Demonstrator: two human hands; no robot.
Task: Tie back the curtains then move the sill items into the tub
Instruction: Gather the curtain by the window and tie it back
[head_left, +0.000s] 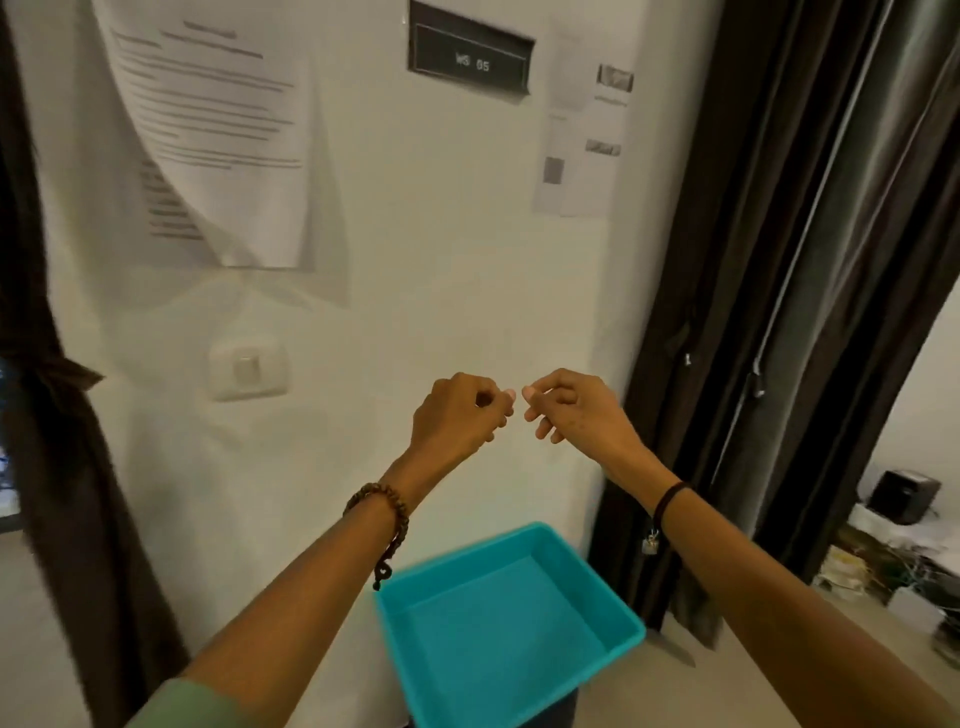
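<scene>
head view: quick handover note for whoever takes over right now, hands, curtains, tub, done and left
Left hand: raised before the wall, fingers curled, nothing visible in its grip.
Right hand: the same, fingertips almost meeting the left's.
Left curtain: cinched at mid height, looks tied back.
Right curtain: hangs with no tie visible.
Tub: teal, below the hands, nothing in it.
Done: probably the left curtain.
Left: tie the right curtain, then move the sill items; no sill is clearly in view.
</scene>
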